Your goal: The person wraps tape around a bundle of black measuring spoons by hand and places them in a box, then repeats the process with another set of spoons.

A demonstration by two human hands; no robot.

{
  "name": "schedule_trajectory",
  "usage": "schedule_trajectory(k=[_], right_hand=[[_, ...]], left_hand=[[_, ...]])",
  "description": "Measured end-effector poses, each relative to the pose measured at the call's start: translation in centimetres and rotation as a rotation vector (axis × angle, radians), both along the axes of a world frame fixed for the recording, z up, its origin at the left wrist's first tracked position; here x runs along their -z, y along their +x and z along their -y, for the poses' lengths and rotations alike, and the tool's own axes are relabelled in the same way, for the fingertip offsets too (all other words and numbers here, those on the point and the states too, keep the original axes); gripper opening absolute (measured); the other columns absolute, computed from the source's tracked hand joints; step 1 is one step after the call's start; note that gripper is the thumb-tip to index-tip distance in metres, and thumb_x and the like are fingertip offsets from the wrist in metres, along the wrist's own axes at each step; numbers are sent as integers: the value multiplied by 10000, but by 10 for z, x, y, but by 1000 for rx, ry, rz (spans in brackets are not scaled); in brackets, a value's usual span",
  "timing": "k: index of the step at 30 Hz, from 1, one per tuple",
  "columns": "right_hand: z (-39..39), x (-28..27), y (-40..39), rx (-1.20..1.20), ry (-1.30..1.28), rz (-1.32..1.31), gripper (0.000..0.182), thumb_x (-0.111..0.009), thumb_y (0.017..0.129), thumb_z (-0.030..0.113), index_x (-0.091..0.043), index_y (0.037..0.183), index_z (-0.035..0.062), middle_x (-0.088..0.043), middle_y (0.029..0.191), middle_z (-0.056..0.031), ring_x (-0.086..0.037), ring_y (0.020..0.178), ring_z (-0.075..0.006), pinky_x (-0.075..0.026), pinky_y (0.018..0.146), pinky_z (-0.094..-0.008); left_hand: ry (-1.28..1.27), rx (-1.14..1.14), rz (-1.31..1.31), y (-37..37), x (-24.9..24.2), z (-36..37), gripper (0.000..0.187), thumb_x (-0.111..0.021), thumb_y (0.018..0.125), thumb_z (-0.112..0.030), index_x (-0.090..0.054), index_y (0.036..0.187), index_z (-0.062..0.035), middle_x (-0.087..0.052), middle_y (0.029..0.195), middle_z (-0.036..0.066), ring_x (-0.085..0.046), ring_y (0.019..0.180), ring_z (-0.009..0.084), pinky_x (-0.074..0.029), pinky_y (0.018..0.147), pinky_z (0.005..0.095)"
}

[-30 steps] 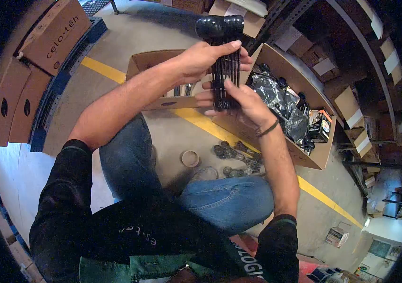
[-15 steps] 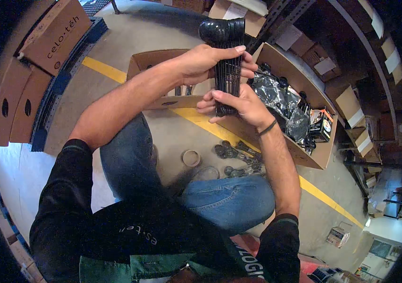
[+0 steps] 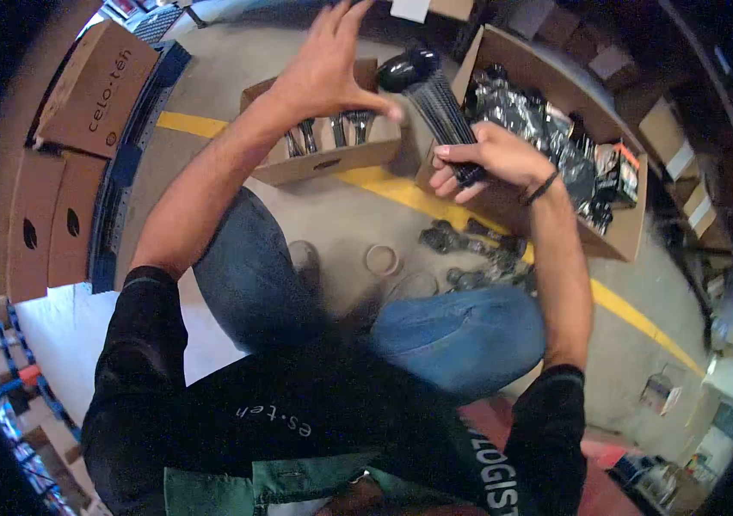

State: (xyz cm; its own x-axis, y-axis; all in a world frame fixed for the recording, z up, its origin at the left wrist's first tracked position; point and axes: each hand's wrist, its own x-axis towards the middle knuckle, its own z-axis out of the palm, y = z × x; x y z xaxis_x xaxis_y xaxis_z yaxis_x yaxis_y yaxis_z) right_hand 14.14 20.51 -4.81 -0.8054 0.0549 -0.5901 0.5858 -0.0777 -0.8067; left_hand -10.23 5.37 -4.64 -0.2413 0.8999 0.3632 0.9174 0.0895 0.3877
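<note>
Left hand [image 3: 323, 73] raised, fingers spread; right hand [image 3: 491, 159] closed in a grip.

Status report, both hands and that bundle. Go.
Right hand shut on black spoon bundle. Left hand open, off it, above small carton. Nothing in the way.

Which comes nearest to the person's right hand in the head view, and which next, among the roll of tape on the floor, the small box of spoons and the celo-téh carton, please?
From the right hand:
1. Small box of spoons, just to its left.
2. Roll of tape, on the floor below it.
3. Celo-téh carton, far off at the left edge.
</note>
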Motion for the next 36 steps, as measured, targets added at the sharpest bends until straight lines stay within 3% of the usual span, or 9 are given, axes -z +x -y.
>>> schedule_trajectory(k=[3,6,10,17,24,27,31,33,36], right_hand=[[10,9,-3,-223,51,116,304,-620,981,236,-635,1022,-65,-732,926,-174,-738,788,-222,-610,586,-308],[30,-16,-8,-439,216,139,299,-594,988,204,-655,953,-87,-729,845,-148,-734,748,-206,-631,606,-333],[28,-7,-9,-626,223,272,269,-588,981,173,-658,941,-83,-729,825,-133,-728,713,-200,-630,592,-332],[36,0,-15,-809,363,326,235,-587,955,120,-646,915,-104,-714,767,-144,-721,665,-208,-619,551,-332],[29,12,-16,-790,596,157,294,-629,950,187,-650,1025,-97,-720,862,-168,-726,749,-207,-608,643,-317],[16,44,12,-424,785,-542,420,-674,942,294,-665,1115,-88,-721,947,-181,-710,844,-194,-579,761,-324],[14,118,52,341,65,-451,450,-728,912,339,-681,1172,-24,-705,1045,-128,-669,884,-158,-544,809,-316],[24,197,73,117,169,-271,460,-744,903,308,-649,1268,46,-707,985,-33,-659,878,-132,-554,749,-302],[100,285,93,-235,529,-249,293,-727,876,250,-708,1114,79,-724,912,-113,-682,750,-197,-554,670,-355]], left_hand=[[51,487,-474,37,-7,8,1098,-896,522,-416,-410,1467,-143,-406,1532,101,-330,1451,343,-216,1181,596],[-366,477,-358,70,22,6,558,-872,621,-341,-673,1060,-60,-723,1032,127,-688,987,338,-523,921,479],[-741,541,118,80,27,7,328,-835,745,-370,-741,784,-58,-714,727,125,-702,734,275,-536,685,399],[-1128,708,742,82,63,11,411,-720,904,-446,-699,940,-37,-711,799,-7,-637,699,130,-497,648,315],[-1149,488,445,92,56,6,622,-674,848,-661,-664,905,-42,-645,694,58,-631,651,173,-499,596,336],[-763,513,162,50,109,-4,599,-666,875,-613,-652,824,-16,-638,653,106,-613,587,209,-495,577,362],[-774,186,-37,28,62,-4,519,-634,920,-569,-701,836,-61,-638,654,85,-595,581,221,-480,585,370],[-742,178,-5,0,65,-14,538,-607,931,-584,-749,825,-76,-719,734,144,-651,619,331,-531,632,422],[-693,54,428,16,24,-15,535,-643,935,-531,-698,804,-15,-639,638,68,-614,568,181,-493,551,355]])
